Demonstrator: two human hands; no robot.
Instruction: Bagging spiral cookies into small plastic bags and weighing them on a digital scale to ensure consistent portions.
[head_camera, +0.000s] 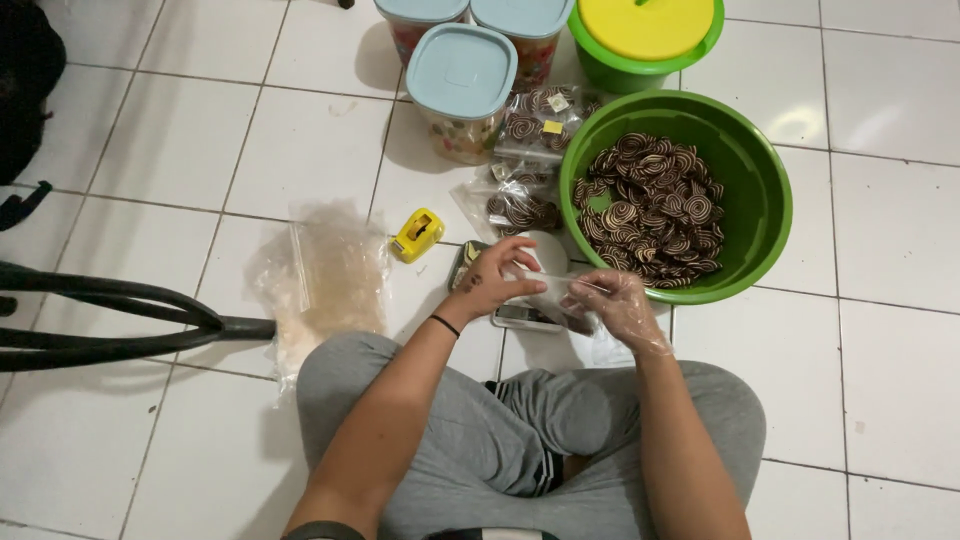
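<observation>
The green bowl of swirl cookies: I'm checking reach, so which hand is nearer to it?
Right. The gloved right hand sits just below the green bowl rim; the bare left hand is farther left, both holding a clear bag.

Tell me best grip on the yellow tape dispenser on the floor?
Probably pinch the yellow tape dispenser across its two flat side faces, coming straight down from above. It lies alone on the tiled floor, apart from the stack of clear bags, so both sides look open. The left hand is nearer to it.
</observation>
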